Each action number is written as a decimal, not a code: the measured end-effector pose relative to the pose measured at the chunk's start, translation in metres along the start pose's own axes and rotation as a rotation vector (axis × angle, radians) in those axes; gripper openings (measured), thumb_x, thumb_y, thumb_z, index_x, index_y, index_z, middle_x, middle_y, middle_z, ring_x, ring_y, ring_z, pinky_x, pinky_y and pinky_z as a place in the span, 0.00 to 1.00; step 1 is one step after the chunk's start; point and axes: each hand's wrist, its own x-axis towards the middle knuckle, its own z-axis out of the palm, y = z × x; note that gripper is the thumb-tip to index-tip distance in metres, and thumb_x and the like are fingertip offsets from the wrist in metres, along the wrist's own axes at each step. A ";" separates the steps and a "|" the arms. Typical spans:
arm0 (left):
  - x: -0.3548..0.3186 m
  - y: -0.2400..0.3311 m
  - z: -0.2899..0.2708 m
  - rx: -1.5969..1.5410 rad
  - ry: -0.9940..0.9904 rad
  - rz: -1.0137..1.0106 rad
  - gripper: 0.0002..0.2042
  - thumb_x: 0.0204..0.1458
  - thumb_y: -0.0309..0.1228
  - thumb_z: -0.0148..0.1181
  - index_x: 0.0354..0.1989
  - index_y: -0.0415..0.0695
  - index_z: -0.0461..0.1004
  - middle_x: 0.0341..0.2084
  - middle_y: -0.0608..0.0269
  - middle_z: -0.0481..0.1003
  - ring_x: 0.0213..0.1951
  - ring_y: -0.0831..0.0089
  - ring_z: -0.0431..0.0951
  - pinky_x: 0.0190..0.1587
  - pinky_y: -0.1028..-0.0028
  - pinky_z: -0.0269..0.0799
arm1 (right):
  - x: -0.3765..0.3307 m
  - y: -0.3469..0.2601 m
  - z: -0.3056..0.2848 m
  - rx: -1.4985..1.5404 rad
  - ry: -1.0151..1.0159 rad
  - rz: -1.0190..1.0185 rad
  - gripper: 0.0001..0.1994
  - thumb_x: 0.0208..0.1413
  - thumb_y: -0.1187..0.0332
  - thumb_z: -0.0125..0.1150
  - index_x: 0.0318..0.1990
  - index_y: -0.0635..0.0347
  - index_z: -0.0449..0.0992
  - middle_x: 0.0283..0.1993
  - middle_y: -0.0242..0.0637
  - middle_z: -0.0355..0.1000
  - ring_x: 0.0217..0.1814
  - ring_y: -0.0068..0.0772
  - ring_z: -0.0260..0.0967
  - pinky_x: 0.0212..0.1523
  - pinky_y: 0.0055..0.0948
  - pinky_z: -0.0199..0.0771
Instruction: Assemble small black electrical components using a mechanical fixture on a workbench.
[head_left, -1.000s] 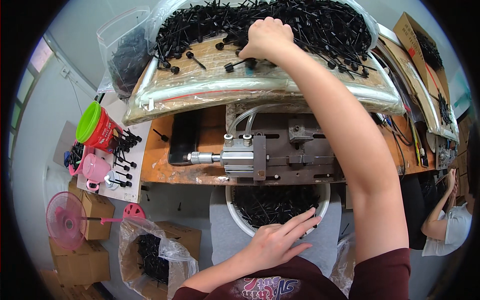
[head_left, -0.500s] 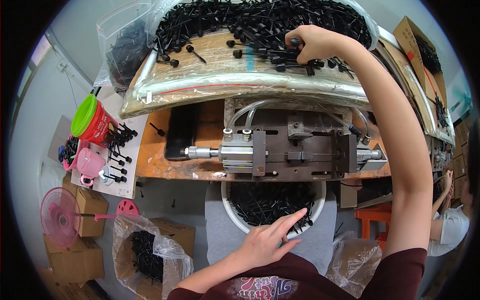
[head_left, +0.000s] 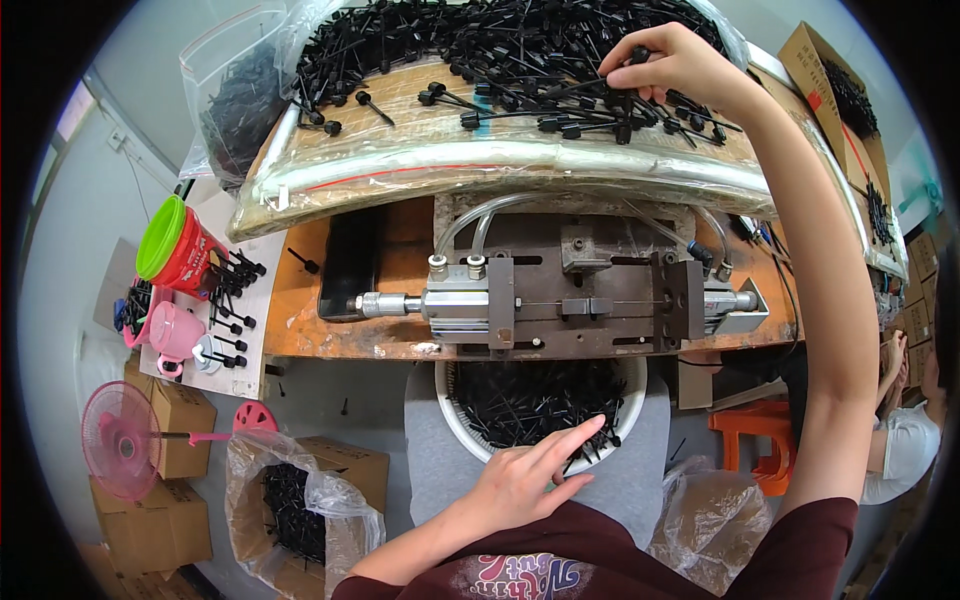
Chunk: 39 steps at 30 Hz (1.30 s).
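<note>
My right hand [head_left: 682, 72] is closed in a pinch on a black knob-headed stem [head_left: 641, 54], held over a big pile of the same black parts [head_left: 420, 35] on a plastic-wrapped cardboard tray [head_left: 400, 160]. Some loose parts lie just beneath these fingers. My left hand [head_left: 528, 478] rests at the near rim of a white round basket [head_left: 443, 400] in my lap, its fingers stretched out and apart. Black parts [head_left: 530, 395] fill the basket. Between tray and basket sits a metal fixture [head_left: 580, 280] with a cylinder at each end and clear air hoses.
At left stand a red bucket with a green rim [head_left: 180, 245], a pink cup [head_left: 175, 330] and a pink fan [head_left: 122, 440]. A bag-lined box [head_left: 295, 510] holds more parts. An orange stool [head_left: 750, 440] stands at right, near another person's arm [head_left: 895, 375].
My right hand has risen slightly and moved right, now pinching one stem above the pile. Loose parts under it have shifted. The left hand keeps its pose at the basket rim.
</note>
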 end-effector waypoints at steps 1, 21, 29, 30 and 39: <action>0.000 0.000 0.000 -0.004 0.000 0.004 0.35 0.45 0.26 0.69 0.63 0.39 0.60 0.55 0.53 0.72 0.24 0.77 0.80 0.26 0.78 0.75 | -0.001 0.008 -0.002 0.095 0.051 -0.026 0.11 0.53 0.64 0.67 0.40 0.58 0.82 0.27 0.28 0.72 0.28 0.14 0.68 0.29 0.15 0.69; 0.031 0.015 -0.024 0.184 0.155 0.211 0.32 0.41 0.25 0.71 0.58 0.36 0.67 0.53 0.53 0.74 0.44 0.62 0.78 0.45 0.69 0.75 | -0.030 0.000 -0.015 0.917 0.528 0.108 0.05 0.53 0.76 0.62 0.36 0.69 0.77 0.33 0.42 0.76 0.35 0.32 0.76 0.40 0.26 0.78; 0.137 0.027 -0.087 -0.110 0.635 0.185 0.35 0.48 0.25 0.68 0.65 0.38 0.58 0.59 0.52 0.64 0.59 0.65 0.68 0.59 0.65 0.68 | -0.039 0.031 -0.002 1.010 0.443 -0.118 0.14 0.59 0.74 0.57 0.51 0.70 0.74 0.49 0.43 0.74 0.46 0.25 0.74 0.52 0.20 0.76; 0.157 0.020 -0.095 -0.085 0.661 0.213 0.36 0.48 0.27 0.68 0.65 0.37 0.58 0.59 0.50 0.64 0.60 0.63 0.67 0.60 0.63 0.67 | -0.038 0.029 0.000 1.032 0.445 -0.119 0.14 0.59 0.74 0.57 0.51 0.70 0.74 0.49 0.43 0.74 0.46 0.25 0.74 0.53 0.20 0.75; 0.250 0.038 -0.123 -0.533 0.360 0.220 0.39 0.53 0.38 0.65 0.67 0.36 0.50 0.60 0.40 0.61 0.57 0.57 0.67 0.56 0.62 0.66 | -0.076 -0.011 0.009 1.117 0.342 -0.146 0.14 0.61 0.73 0.55 0.52 0.71 0.72 0.47 0.41 0.74 0.44 0.22 0.74 0.49 0.17 0.77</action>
